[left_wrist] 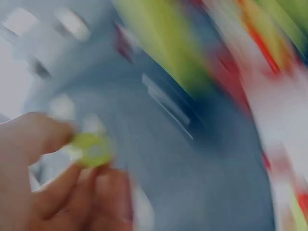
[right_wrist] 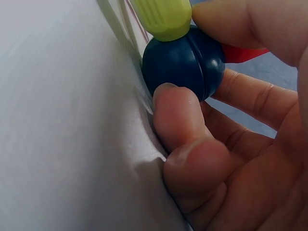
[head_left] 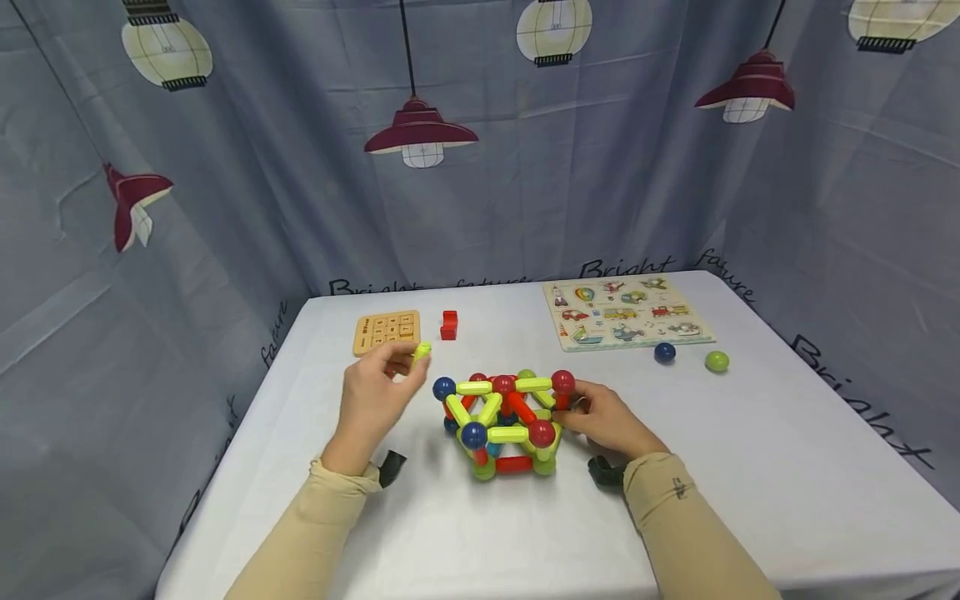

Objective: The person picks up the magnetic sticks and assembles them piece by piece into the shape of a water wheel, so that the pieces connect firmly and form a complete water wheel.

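Observation:
A magnetic ball-and-rod structure (head_left: 508, 434) of yellow-green and red rods with red, blue and green balls stands mid-table. Between thumb and fingertips, my left hand (head_left: 372, 408) pinches a short yellow-green rod (head_left: 422, 352), raised left of the structure; the left wrist view shows its end (left_wrist: 92, 150), blurred. My right hand (head_left: 611, 423) holds the structure's right side low down. In the right wrist view, its thumb and fingers curl about a dark blue ball (right_wrist: 173, 62) that joins a yellow-green rod (right_wrist: 166, 17) and a red rod (right_wrist: 243, 54).
Behind my left hand lie a wooden number board (head_left: 367, 332) and red blocks (head_left: 448, 332). A picture puzzle board (head_left: 622, 315) is at the back right. Near it sit a loose blue ball (head_left: 664, 353) and a green ball (head_left: 717, 361). Grey printed curtains (head_left: 480, 217) surround the white table (head_left: 750, 467).

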The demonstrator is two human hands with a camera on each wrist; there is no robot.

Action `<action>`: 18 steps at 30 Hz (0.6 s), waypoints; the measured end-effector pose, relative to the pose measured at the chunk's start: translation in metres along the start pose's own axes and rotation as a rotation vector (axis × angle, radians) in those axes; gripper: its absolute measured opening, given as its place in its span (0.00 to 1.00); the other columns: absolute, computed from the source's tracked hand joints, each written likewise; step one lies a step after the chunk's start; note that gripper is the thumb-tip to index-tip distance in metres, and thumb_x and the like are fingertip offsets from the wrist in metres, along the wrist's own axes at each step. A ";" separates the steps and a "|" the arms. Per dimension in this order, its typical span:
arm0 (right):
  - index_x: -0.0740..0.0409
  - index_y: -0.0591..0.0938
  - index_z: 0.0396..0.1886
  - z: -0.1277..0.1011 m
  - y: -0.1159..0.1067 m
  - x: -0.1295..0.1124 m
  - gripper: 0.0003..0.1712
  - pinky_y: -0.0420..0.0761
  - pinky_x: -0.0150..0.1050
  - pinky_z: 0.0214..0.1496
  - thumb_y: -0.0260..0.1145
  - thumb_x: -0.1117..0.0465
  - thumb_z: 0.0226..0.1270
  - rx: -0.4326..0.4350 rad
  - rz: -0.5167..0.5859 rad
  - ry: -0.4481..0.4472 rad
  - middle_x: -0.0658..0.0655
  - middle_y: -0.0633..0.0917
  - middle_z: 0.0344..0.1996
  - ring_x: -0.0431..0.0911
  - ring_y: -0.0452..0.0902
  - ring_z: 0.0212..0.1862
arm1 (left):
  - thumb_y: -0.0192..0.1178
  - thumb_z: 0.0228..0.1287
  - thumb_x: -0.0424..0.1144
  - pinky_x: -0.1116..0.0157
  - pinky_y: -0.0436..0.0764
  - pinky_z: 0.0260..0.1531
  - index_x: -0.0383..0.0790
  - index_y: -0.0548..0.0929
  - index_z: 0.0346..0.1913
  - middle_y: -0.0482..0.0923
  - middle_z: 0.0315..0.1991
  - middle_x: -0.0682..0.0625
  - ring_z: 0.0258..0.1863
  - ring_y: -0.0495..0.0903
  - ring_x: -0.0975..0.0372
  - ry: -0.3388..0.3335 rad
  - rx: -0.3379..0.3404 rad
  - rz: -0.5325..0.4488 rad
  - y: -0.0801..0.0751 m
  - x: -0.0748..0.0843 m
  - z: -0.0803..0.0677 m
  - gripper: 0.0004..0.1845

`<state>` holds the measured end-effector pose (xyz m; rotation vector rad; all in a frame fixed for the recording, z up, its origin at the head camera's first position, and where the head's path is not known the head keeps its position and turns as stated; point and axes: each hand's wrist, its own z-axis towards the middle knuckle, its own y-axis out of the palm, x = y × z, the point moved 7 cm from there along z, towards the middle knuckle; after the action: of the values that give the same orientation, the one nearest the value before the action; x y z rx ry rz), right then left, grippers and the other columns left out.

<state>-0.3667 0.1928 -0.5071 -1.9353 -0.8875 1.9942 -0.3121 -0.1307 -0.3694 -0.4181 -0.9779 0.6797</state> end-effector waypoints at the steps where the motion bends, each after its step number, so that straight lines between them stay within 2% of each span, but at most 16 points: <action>1: 0.45 0.82 0.61 0.000 0.000 0.000 0.26 0.74 0.41 0.28 0.74 0.54 0.62 -0.001 -0.002 -0.003 0.55 0.84 0.36 0.52 0.76 0.31 | 0.73 0.63 0.43 0.60 0.83 0.34 0.45 0.88 0.45 0.87 0.33 0.56 0.33 0.84 0.63 0.028 -0.042 -0.031 0.005 0.020 -0.001 0.11; 2: 0.45 0.82 0.61 0.000 0.000 0.001 0.26 0.75 0.41 0.28 0.75 0.54 0.63 -0.001 0.000 -0.005 0.55 0.84 0.36 0.52 0.76 0.31 | 0.73 0.63 0.44 0.62 0.83 0.34 0.47 0.89 0.45 0.86 0.33 0.58 0.33 0.83 0.65 0.045 -0.114 -0.065 0.013 0.038 -0.001 0.10; 4: 0.45 0.82 0.62 0.000 0.000 0.002 0.27 0.74 0.41 0.27 0.75 0.53 0.63 0.003 0.012 -0.007 0.54 0.85 0.36 0.51 0.76 0.31 | 0.72 0.64 0.49 0.64 0.83 0.33 0.50 0.90 0.44 0.86 0.32 0.61 0.33 0.83 0.67 0.026 -0.304 -0.093 0.038 0.065 0.000 0.10; 6: 0.45 0.82 0.62 0.001 0.000 0.003 0.26 0.75 0.41 0.27 0.75 0.52 0.63 0.004 0.024 -0.022 0.54 0.85 0.36 0.51 0.76 0.31 | 0.70 0.64 0.53 0.65 0.82 0.31 0.52 0.90 0.44 0.86 0.33 0.63 0.33 0.82 0.68 0.000 -0.449 -0.054 0.065 0.083 0.004 0.12; 8: 0.45 0.82 0.62 0.001 0.001 0.003 0.26 0.75 0.41 0.27 0.75 0.51 0.65 0.001 0.040 -0.031 0.54 0.85 0.37 0.51 0.76 0.31 | 0.70 0.63 0.56 0.66 0.80 0.29 0.51 0.91 0.44 0.86 0.34 0.63 0.32 0.81 0.68 -0.017 -0.538 0.033 0.087 0.094 0.010 0.15; 12: 0.44 0.82 0.62 0.000 0.004 0.002 0.24 0.78 0.42 0.29 0.73 0.49 0.67 -0.009 0.051 -0.039 0.53 0.86 0.40 0.50 0.79 0.33 | 0.70 0.62 0.57 0.64 0.78 0.24 0.50 0.91 0.42 0.85 0.32 0.62 0.29 0.79 0.67 -0.017 -0.602 0.206 0.116 0.102 0.020 0.15; 15: 0.44 0.83 0.61 -0.002 0.004 0.001 0.23 0.79 0.42 0.29 0.71 0.51 0.68 -0.012 0.052 -0.033 0.53 0.86 0.40 0.49 0.79 0.33 | 0.71 0.61 0.55 0.63 0.77 0.23 0.50 0.88 0.41 0.83 0.28 0.62 0.27 0.79 0.65 -0.011 -0.629 0.252 0.128 0.106 0.021 0.14; 18: 0.43 0.82 0.61 -0.003 0.000 -0.001 0.22 0.79 0.42 0.28 0.70 0.52 0.68 -0.013 0.047 -0.024 0.54 0.85 0.38 0.50 0.79 0.33 | 0.73 0.60 0.54 0.63 0.76 0.23 0.51 0.83 0.42 0.81 0.25 0.60 0.25 0.80 0.66 0.006 -0.641 0.275 0.133 0.110 0.020 0.15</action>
<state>-0.3637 0.1930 -0.5067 -1.9607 -0.8713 2.0471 -0.3322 0.0418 -0.3729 -1.1327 -1.1349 0.5972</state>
